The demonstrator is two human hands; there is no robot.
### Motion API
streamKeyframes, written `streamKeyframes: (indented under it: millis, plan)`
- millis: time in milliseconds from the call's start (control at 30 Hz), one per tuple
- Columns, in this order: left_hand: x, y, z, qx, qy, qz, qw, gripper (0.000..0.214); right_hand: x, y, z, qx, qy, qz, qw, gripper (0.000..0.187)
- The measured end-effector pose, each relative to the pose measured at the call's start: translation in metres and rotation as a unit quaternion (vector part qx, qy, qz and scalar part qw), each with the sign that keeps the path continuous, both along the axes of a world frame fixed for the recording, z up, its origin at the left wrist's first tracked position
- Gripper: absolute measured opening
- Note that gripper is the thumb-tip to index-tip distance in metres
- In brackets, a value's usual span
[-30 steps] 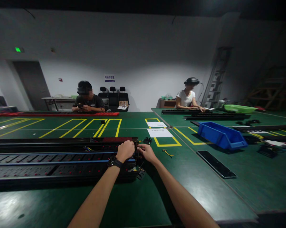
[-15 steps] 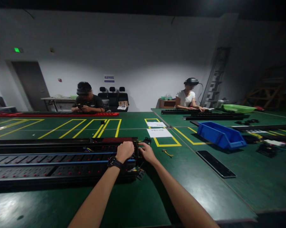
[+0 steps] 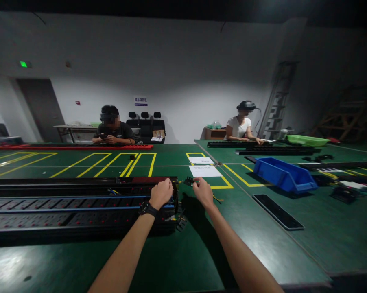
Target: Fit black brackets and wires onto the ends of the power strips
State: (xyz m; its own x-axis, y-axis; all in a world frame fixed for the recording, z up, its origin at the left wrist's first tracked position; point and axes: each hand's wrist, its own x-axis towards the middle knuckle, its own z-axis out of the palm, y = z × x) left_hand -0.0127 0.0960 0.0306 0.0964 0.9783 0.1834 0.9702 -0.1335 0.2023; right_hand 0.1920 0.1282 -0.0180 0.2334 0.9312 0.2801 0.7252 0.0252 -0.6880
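Note:
Long black power strips (image 3: 64, 205) with red switches lie side by side on the green table (image 3: 177, 264), reaching off to the left. My left hand (image 3: 161, 193), with a watch on the wrist, is closed over their right end. My right hand (image 3: 202, 191) is just right of that end, its fingers pinched on a small black part (image 3: 188, 181) beside the strips. Loose coloured wires (image 3: 174, 217) stick out at the strips' end.
Two sheets of white paper (image 3: 204, 170) lie in a yellow-marked box. A blue bin (image 3: 284, 174) and a flat black panel (image 3: 278, 211) sit to the right. Two other people sit at the far side, one behind a red strip (image 3: 73, 147), one by black strips (image 3: 263, 147).
My right hand has left the strips' end and moved up and to the right onto the small black part. My left hand has stayed where it was.

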Motion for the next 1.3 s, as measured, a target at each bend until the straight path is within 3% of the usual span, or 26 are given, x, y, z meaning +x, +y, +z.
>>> streamKeyframes:
  millis: [133,233,367,533,767,967,1067,1133,1200,1300]
  plan:
    - [-0.001,0.0,-0.002,0.002,0.009,-0.003,1.0,0.034,0.048,-0.013,0.02,-0.109,-0.149,-0.08,0.98,0.03]
    - [0.0,-0.001,-0.001,0.004,0.009,-0.004,1.0,0.031,0.072,-0.016,0.021,-0.183,-0.178,-0.085,0.963,0.036]
    - [0.0,-0.003,0.002,0.002,0.004,-0.008,1.0,0.029,0.082,-0.011,0.012,-0.235,-0.182,-0.047,0.954,0.04]
    - [0.0,-0.005,0.004,-0.005,0.005,-0.008,1.0,0.027,0.078,-0.008,0.007,-0.228,-0.199,-0.025,0.953,0.023]
    - [0.001,-0.004,0.003,-0.004,0.006,-0.009,1.0,0.025,0.062,-0.009,0.005,-0.19,-0.22,-0.037,0.956,0.033]
    - [0.001,-0.005,0.004,-0.004,0.012,-0.007,1.0,0.026,0.061,-0.001,-0.008,-0.151,-0.208,-0.027,0.966,0.026]
    - [0.002,-0.005,0.004,-0.01,0.013,-0.004,1.0,0.027,0.059,0.006,-0.014,-0.111,-0.136,-0.001,0.985,0.023]
    - [0.002,-0.005,0.004,-0.008,0.01,-0.007,1.0,0.028,0.055,0.011,-0.016,-0.085,0.016,0.041,0.995,0.019]
    - [0.001,-0.004,0.003,-0.003,0.007,-0.01,1.0,0.028,0.049,0.014,-0.016,-0.061,0.213,0.105,0.97,0.024]
    - [0.0,-0.002,0.0,0.002,0.005,-0.01,1.0,0.027,0.04,0.015,-0.012,-0.031,0.403,0.176,0.898,0.037]
